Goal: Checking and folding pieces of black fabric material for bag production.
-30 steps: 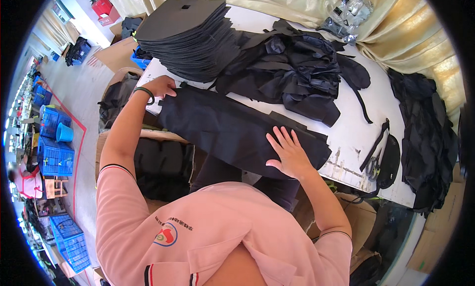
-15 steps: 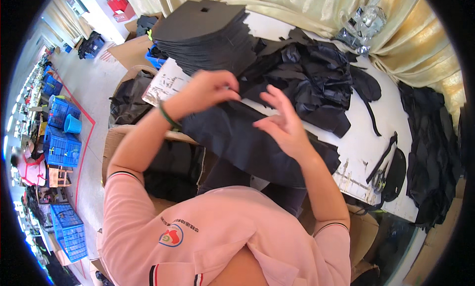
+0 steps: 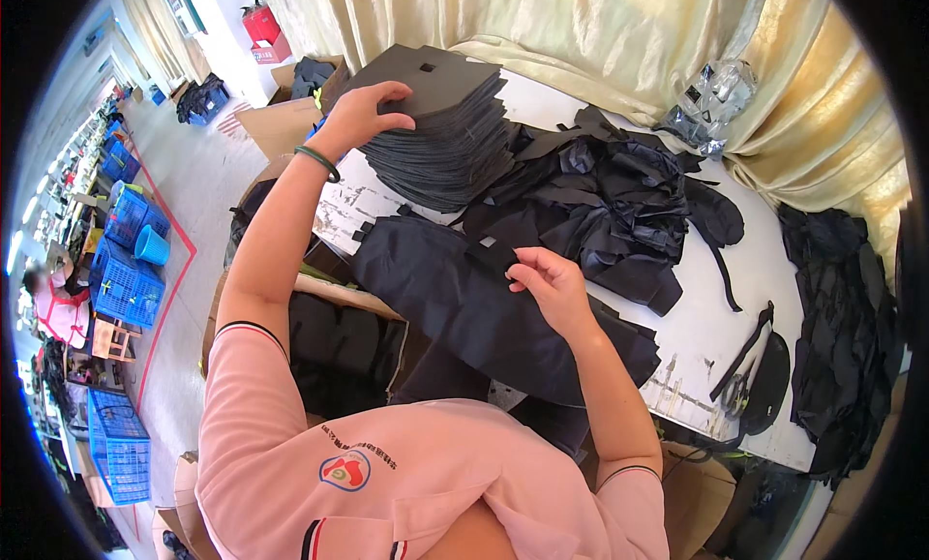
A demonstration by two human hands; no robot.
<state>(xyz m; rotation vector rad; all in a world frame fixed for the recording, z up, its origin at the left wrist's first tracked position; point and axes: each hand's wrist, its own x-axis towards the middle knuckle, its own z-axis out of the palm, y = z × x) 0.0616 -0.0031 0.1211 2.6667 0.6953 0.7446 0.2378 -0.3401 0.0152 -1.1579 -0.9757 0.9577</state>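
Note:
A tall stack of dark, stiff cut panels (image 3: 435, 139) stands on the table's far left part. My left hand (image 3: 366, 120) is at its left corner, thumb and fingers apart over the top panel; whether it touches is hard to tell. A wide black fabric piece (image 3: 455, 294) lies across the table's near edge and hangs toward my lap. My right hand (image 3: 552, 284) pinches a small black fabric flap (image 3: 492, 255) at this piece's far edge, with a little pale patch beside it. Beyond that lies a crumpled heap of black fabric pieces (image 3: 619, 197).
On the white table (image 3: 764, 245) at right lie a black strap and a dark oval piece (image 3: 769, 381). More black fabric (image 3: 837, 337) drapes over the right end. An open carton (image 3: 348, 332) stands near my left side. Blue crates (image 3: 121, 444) line the aisle at far left.
My left hand has moved from above the fabric piece up to the panel stack. My right hand has come down onto the flap and closed on it. The view has tilted slightly.

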